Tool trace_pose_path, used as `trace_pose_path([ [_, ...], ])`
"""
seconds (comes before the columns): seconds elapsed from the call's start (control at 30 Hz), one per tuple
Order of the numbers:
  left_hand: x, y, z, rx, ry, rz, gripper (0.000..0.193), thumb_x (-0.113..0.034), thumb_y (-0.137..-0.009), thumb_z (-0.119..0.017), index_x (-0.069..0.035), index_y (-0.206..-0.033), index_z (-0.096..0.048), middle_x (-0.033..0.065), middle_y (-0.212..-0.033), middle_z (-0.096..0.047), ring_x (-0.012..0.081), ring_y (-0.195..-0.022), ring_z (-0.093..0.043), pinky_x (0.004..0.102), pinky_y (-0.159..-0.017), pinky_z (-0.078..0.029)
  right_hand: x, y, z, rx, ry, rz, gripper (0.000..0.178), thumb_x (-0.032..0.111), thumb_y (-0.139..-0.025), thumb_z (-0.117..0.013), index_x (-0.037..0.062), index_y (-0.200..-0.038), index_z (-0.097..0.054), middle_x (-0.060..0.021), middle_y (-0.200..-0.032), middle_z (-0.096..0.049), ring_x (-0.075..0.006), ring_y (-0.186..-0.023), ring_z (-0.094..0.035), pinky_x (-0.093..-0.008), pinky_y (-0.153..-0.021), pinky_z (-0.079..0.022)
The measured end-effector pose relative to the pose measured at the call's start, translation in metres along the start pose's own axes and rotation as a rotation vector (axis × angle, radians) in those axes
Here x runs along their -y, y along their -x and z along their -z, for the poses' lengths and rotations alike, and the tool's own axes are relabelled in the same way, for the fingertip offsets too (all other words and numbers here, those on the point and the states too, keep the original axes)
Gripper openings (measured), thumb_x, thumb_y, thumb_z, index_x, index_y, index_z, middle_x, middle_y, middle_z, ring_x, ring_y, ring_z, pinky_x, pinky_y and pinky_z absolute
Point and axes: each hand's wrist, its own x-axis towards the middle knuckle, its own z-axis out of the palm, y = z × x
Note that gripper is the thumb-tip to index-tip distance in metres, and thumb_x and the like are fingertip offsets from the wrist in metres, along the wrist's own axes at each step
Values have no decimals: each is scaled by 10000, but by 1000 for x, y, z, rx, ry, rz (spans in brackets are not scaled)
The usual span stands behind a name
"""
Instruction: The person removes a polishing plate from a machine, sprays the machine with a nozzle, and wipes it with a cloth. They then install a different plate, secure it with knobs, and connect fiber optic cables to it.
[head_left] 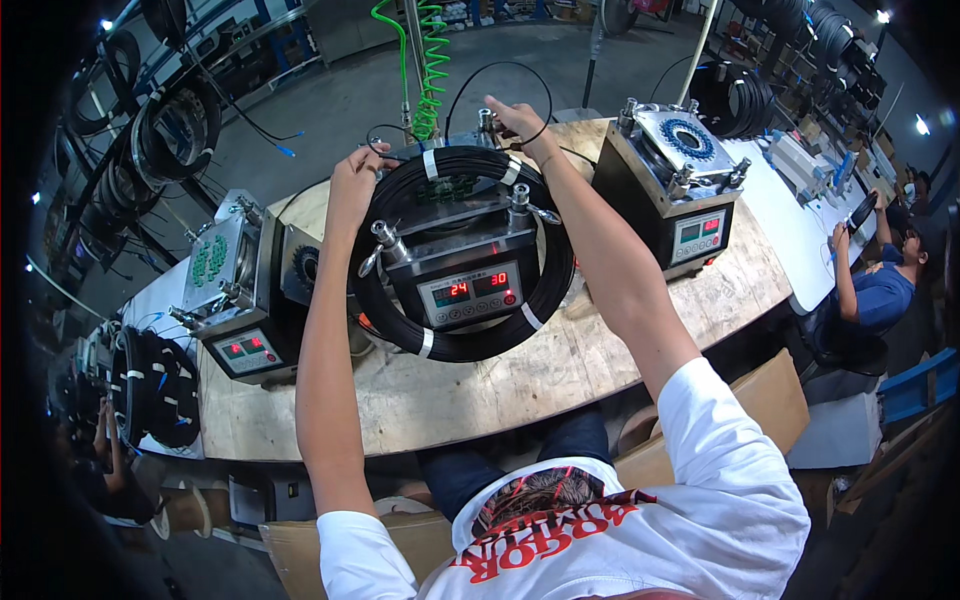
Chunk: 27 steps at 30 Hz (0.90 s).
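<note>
A coil of black cable [372, 290], bound with white tape bands, rests around the front of the middle machine [450, 262], which has a lit red display. At the coil's upper left, the fingers of my left hand [356, 185] are pinched on a thin black cable [392, 157]. Further right, my right hand [520, 120] is beside a metal clamp post [485, 120] at the machine's back. Its fingers appear extended, though their undersides are hidden. A loose cable loop [497, 64] arches up beside this hand.
Similar machines stand on the wooden table [420, 410]: one at left [245, 290], one at right [668, 185] with a ring of blue pieces on top. Green coiled hoses [430, 70] hang behind. A co-worker [880, 285] sits at far right; more cable coils [155, 385] lie at left.
</note>
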Motion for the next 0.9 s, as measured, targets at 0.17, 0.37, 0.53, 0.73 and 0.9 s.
trace_pose_path([
  [0.17, -5, -5, -6, 6, 6, -55, 316, -194, -1008, -482, 21, -1135, -676, 65, -888, -731, 110, -827, -575, 257, -795, -418, -7, -14, 11, 25, -134, 45, 328, 331, -886, -706, 7, -838, -686, -55, -701, -604, -147, -568, -506, -323, -509, -384],
  [0.37, 4, -1, 2, -19, 21, -35, 316, -192, -1003, -487, 16, -1141, -680, 62, -878, -732, 96, -774, -555, 250, -735, -406, -1, 17, 2, 39, -469, 78, 318, 232, -940, -653, -68, -1047, -663, -66, -827, -641, -152, -681, -579, -282, -654, -480],
  [0.53, 0, -5, -3, -12, 12, -29, 314, -183, -988, -489, 16, -1131, -685, 65, -874, -733, 80, -728, -529, 241, -676, -389, -7, 3, 8, 36, -99, 282, 341, 144, -922, -569, -43, -1200, -628, -79, -920, -646, -161, -731, -602, -282, -697, -502],
  [0.73, -2, -3, -2, -10, 39, 12, 315, -185, -987, -487, 19, -1127, -683, 71, -880, -734, 89, -758, -541, 251, -719, -401, 6, 1, -3, -228, 84, 485, 563, 266, -831, -683, -10, -1304, -549, -253, -1046, -681, -373, -960, -665, -403, -874, -513],
  [0.9, -3, -1, -1, -6, -13, 11, 309, -183, -997, -484, 16, -1126, -682, 79, -895, -734, 114, -831, -588, 263, -793, -426, 16, 19, -10, -21, 521, 675, 535, 208, -855, -652, 0, -1328, -514, -229, -1066, -690, -294, -880, -704, -359, -726, -536],
])
